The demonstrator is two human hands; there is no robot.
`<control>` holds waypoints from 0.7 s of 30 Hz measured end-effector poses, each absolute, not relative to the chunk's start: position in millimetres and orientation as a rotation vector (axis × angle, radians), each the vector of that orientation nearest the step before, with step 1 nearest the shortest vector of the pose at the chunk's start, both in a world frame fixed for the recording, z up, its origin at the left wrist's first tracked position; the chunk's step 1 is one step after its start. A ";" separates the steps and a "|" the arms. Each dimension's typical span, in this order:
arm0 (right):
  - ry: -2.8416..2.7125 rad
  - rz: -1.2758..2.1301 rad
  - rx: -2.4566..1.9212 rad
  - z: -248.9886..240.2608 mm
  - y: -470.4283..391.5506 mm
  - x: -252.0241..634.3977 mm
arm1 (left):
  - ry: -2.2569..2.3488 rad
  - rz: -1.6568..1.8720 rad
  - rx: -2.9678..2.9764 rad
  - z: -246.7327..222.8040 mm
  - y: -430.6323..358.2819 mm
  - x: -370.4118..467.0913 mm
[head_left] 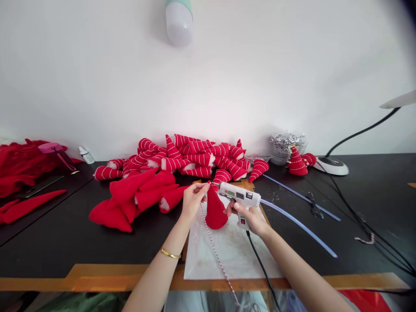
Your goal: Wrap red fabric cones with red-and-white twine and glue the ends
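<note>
A white hot glue gun (240,196) is gripped in my right hand (250,216), its nozzle pointing left at the tip of a plain red felt cone (216,212). A clear glue stick (299,225) sticks out of the gun's back end. My left hand (196,197) is closed in a pinch at the cone's tip, on a red-and-white twisted cord (215,251) that hangs down past the table edge. The cone stands upright on a white sheet (201,264). My fingers hide the exact spot where cord and tip meet.
Cord-wrapped red cones (195,158) are heaped by the wall, plain stuffed red cones (130,203) nearer on the left. To the right are scissors (313,206), another glue stick (302,197), a decorated cone (297,162), a tub of silver tinsel (279,156) and a lamp base (332,166).
</note>
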State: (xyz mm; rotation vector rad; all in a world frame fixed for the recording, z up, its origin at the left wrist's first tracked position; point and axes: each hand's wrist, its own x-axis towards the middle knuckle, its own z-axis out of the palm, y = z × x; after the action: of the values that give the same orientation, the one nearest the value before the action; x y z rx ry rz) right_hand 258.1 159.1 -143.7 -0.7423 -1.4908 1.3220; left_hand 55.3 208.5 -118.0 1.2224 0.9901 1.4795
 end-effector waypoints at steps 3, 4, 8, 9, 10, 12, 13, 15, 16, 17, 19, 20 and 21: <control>-1.506 1.294 -0.812 -142.5 158.3 258.2 | 0.987 1.479 1.222 -117.6 207.9 55.3; -1.512 1.286 -0.820 -141.7 158.0 258.2 | 0.990 1.481 1.218 -117.3 207.6 55.3; -1.525 1.285 -0.788 -139.2 157.4 257.1 | 1.002 1.485 1.196 -116.3 206.8 55.3; -1.527 1.288 -0.785 -139.3 157.6 256.9 | 0.999 1.486 1.194 -116.1 206.6 55.3; -1.531 1.290 -0.786 -139.7 158.0 256.6 | 0.995 1.486 1.193 -116.1 206.4 55.3; -1.533 1.291 -0.792 -141.4 159.0 256.4 | 0.988 1.483 1.198 -116.3 206.2 55.3; -1.528 1.294 -0.793 -142.4 159.6 256.4 | 0.985 1.481 1.204 -116.5 206.2 55.3; -1.517 1.309 -0.786 -143.9 160.3 256.5 | 0.977 1.479 1.213 -117.2 206.4 55.2; -1.512 1.316 -0.780 -144.3 160.4 256.4 | 0.975 1.478 1.216 -117.5 206.6 55.1; -1.511 1.319 -0.776 -144.3 160.4 256.4 | 0.974 1.478 1.218 -117.8 206.9 55.1; -1.515 1.311 -0.777 -143.9 160.1 256.2 | 0.972 1.475 1.222 -118.1 207.3 55.1; -1.519 1.303 -0.783 -143.7 160.0 256.1 | 0.971 1.472 1.224 -118.1 207.4 55.1; -1.520 1.297 -0.791 -143.6 159.8 256.1 | 0.971 1.470 1.225 -118.0 207.5 55.2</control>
State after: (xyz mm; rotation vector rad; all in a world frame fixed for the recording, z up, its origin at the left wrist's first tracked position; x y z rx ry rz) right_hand 256.1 159.8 -143.6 -0.7915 -1.5198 1.2970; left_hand 55.2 207.5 -118.0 1.2250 0.9707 1.4696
